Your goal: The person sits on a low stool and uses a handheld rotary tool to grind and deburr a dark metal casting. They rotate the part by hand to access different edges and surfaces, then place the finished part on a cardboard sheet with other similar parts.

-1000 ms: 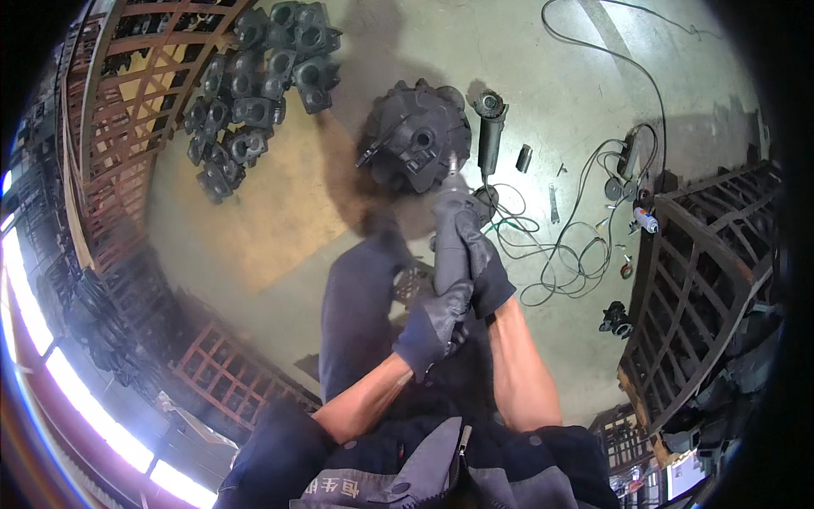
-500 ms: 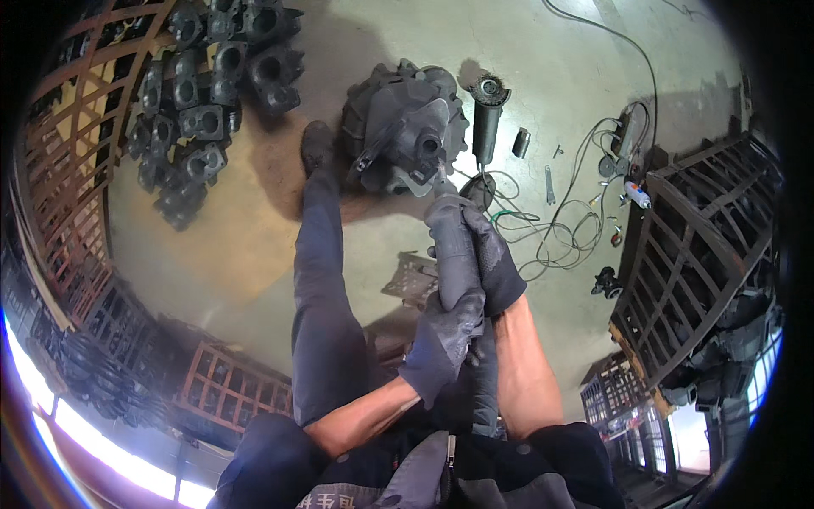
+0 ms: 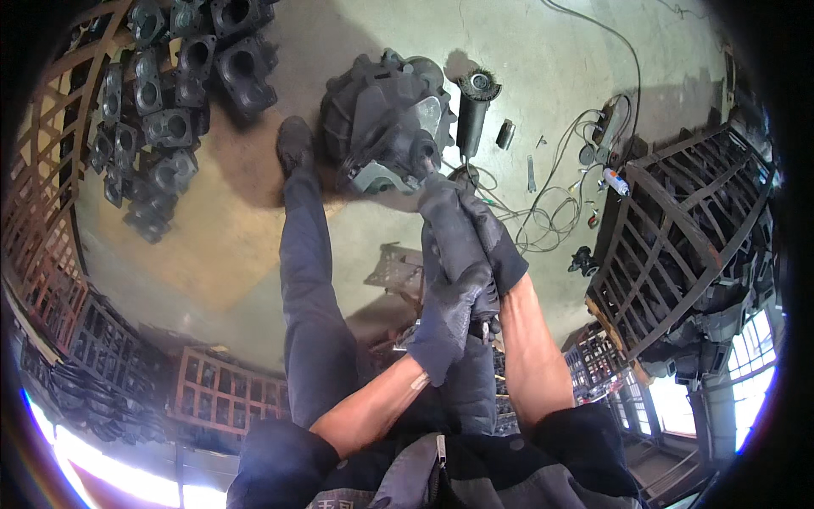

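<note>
Both my hands wear dark gloves and are closed around a dark, long-bodied die grinder point(image 3: 454, 227). My left hand point(image 3: 454, 316) grips its rear end, nearer my body. Farther forward, my right hand point(image 3: 494, 242) wraps the right side of the body. The grinder's narrow front end reaches the round opening of a dark metal casting point(image 3: 356, 127) on the floor; whether the tip touches it I cannot tell. The casting has a lobed rim and bright bare-metal patches. Just right of it stands an angle grinder point(image 3: 472, 127) with a wire brush head.
Many dark castings point(image 3: 174, 127) lie at the far left beside a rusty metal cage point(image 3: 51, 161). Loose cables point(image 3: 551, 216), a wrench point(image 3: 532, 174) and a spray can point(image 3: 616, 181) lie on the right, near a metal crate point(image 3: 678, 229). My leg point(image 3: 309, 246) stretches beside the casting.
The whole view has shifted slightly, so the floor objects sit farther left. Brighter metal now shows on the casting. Both hands keep hold of the die grinder, its front end still at the casting.
</note>
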Demonstrator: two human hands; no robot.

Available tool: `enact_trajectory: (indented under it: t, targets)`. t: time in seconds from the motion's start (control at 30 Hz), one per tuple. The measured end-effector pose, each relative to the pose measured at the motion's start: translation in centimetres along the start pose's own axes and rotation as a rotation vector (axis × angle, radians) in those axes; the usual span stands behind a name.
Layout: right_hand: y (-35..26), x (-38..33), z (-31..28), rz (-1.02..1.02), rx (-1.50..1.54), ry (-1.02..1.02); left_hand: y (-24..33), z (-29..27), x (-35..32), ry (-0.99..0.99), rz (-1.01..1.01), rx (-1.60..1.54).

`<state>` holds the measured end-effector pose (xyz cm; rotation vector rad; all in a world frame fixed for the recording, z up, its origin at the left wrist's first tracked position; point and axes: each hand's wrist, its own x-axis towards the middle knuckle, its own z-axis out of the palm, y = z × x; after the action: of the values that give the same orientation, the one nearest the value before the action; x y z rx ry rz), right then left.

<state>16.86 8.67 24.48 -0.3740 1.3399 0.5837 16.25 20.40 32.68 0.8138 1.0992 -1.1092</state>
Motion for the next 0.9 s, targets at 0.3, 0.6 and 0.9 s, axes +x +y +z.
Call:
enact_trajectory:
  t: [0.3, 0.6, 0.9]
  targets:
    - [-2.1, 1.6, -0.8, 0.019, -0.076, -0.081, 0.6, 1.8, 1.2, 0.033, -0.081, -0.023]
    - [-3.4, 2.2, -0.2, -0.052, -0.178, 0.042, 1.3, 3.3, 1.8, 0.054, -0.124, -0.113]
    - [-4.6, 3.2, -1.7, -0.148, -0.442, -0.17, 1.7, 4.4, 2.4, 0.126, -0.167, -0.039]
